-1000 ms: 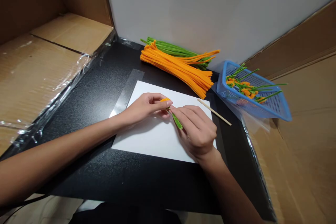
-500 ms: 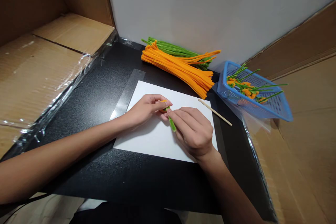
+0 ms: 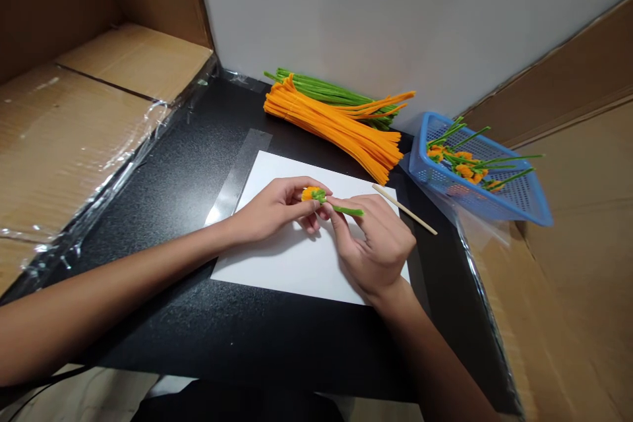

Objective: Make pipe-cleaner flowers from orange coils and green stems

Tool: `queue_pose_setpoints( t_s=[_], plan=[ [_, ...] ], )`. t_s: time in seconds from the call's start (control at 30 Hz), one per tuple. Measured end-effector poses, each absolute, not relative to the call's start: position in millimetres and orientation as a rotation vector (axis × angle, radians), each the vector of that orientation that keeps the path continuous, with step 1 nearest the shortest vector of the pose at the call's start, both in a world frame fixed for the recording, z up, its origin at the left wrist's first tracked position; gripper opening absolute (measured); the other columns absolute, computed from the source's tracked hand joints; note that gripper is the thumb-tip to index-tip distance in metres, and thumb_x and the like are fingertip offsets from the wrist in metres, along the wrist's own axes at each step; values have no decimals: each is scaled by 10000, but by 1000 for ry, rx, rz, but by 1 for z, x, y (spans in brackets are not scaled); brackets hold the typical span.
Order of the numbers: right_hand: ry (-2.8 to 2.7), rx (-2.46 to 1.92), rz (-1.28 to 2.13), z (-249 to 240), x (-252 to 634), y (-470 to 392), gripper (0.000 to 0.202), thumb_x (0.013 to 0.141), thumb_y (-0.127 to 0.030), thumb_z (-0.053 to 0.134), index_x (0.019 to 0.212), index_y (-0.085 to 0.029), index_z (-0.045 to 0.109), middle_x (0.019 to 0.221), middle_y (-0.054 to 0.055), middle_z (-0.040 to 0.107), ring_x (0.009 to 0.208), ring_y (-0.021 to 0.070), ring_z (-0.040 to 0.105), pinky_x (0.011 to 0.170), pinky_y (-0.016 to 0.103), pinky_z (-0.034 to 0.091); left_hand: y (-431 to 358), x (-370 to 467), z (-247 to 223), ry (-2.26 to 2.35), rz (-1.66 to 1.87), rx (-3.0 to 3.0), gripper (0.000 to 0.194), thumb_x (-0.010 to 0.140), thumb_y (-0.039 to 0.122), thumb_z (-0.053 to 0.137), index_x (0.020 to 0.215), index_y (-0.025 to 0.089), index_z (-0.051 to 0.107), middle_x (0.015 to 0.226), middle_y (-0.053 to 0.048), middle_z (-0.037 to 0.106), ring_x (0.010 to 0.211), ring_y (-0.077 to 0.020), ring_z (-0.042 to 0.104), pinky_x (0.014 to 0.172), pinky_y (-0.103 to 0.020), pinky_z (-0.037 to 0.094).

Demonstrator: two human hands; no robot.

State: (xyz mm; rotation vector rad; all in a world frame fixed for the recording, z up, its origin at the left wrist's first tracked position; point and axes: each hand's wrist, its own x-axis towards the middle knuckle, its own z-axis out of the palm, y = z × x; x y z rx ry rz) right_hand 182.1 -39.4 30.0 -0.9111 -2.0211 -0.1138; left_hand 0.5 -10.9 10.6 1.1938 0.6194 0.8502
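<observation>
Over the white sheet of paper [image 3: 287, 264], my left hand [image 3: 277, 208] pinches a small orange flower [image 3: 311, 193] with green at its base. The flower's orange head faces left, between thumb and fingers. My right hand [image 3: 376, 237] is closed at the flower's green part, its thumb and fingertips meeting my left fingertips. A short green stem [image 3: 349, 211] points right across the right fingers. Behind the paper lie a bundle of orange pipe cleaners [image 3: 336, 128] and a bundle of green ones [image 3: 321, 90].
A thin wooden stick [image 3: 405, 210] lies across the paper's right edge. At the right stands a blue basket [image 3: 504, 208] with several orange flowers [image 3: 465, 170] on green stems. Cardboard [image 3: 99, 112] borders the black table [image 3: 198, 323] on the left; a pale wall rises behind.
The flower has turned, so its orange head and green base show more. Its stem has swung from pointing down toward me to pointing right. My right hand has shifted slightly right.
</observation>
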Motion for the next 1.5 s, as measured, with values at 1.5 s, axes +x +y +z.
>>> queue_pose_setpoints(
  t_s=[1.5],
  plan=[
    [-1213,-1160,1011,28,191,-20,198,744,-337,839,803,-189,721,777,22,723,709,167,660,668,314,521,-12,3,8,713,899,1073,458,963,502,571,1251,147,597,971,-94,704,798,-191,700,747,-347,597]
  ],
)
